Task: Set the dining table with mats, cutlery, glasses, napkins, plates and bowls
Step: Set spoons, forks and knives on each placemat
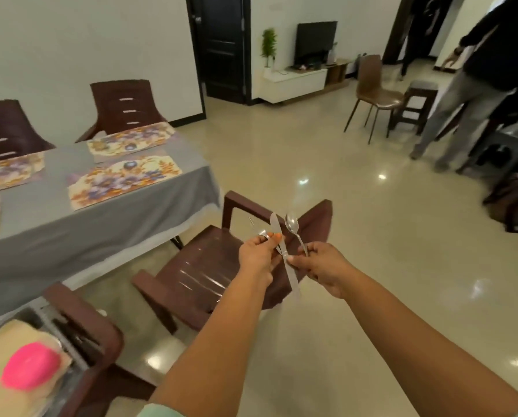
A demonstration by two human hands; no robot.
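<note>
My left hand (259,254) grips a table knife (277,230) and a fork (256,227), both pointing up and away over a brown chair. Just to its right, my right hand (321,263) pinches the handle of a spoon (294,227), bowl end up. The knife's handle runs down between the two hands. To the left stands the dining table (71,236) under a grey cloth, with several floral place mats (122,180) laid on it. No plates or glasses show on the table.
A brown plastic chair (203,275) sits directly below my hands, and two more chairs (125,106) stand at the table's far side. A tray with cloths and a pink item (29,368) lies lower left. A person (474,85) stands far right beside a stool and chair.
</note>
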